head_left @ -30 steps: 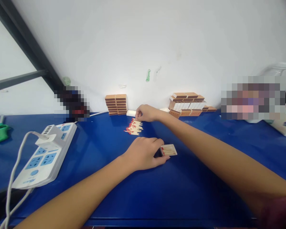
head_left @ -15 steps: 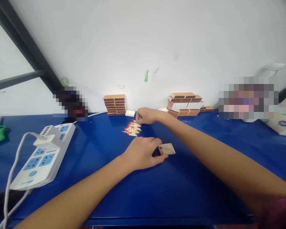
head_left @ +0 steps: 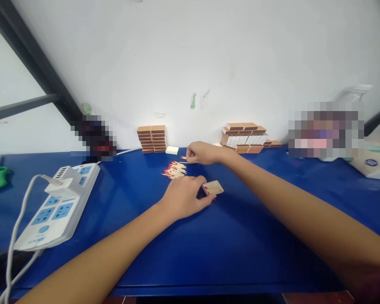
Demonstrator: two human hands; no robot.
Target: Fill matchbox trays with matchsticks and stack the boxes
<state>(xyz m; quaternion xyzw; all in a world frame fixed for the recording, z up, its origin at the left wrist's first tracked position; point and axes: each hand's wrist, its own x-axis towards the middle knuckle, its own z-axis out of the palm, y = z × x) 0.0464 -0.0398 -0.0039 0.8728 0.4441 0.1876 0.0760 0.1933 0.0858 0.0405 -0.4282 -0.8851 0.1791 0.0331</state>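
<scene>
"Where's the matchbox tray (head_left: 214, 188) from where you stand?"

"In front of the person, low at the blue counter (head_left: 234, 245), just to the right of the pile of matches (head_left: 174, 169) and a bit nearer. The left hand (head_left: 186, 196) grips its left end, thumb on the near side, fingers on the far side. Whether its underside rests on the counter, I can't tell"

"How would it handle, do you reckon?"

"Light as anything, I'd guess. It looks like thin card, so the walls would likely buckle under a hard squeeze. I'd hold it just there, gently by the two long sides, leaving the top uncovered and keeping it level so nothing slides out"

"And the right hand (head_left: 201, 153)?"

"Pinched shut just beyond the pile, with red-tipped match ends (head_left: 184, 157) poking out to the left. How many it has, I can't make out"

"Fiddly things, surely?"

"I'd say so: nearly weightless, stiff, easy to snap if bent. I'd take them by the bare wood and keep off the red heads, which might crumble if rubbed. Most heads in the pile lie leftward, so the plain ends face right, handy for those fingers"

"And the boxes behind?"

"One stack (head_left: 151, 139) on the left, another group (head_left: 245, 139) on the right. A careless elbow could topple either"
</scene>
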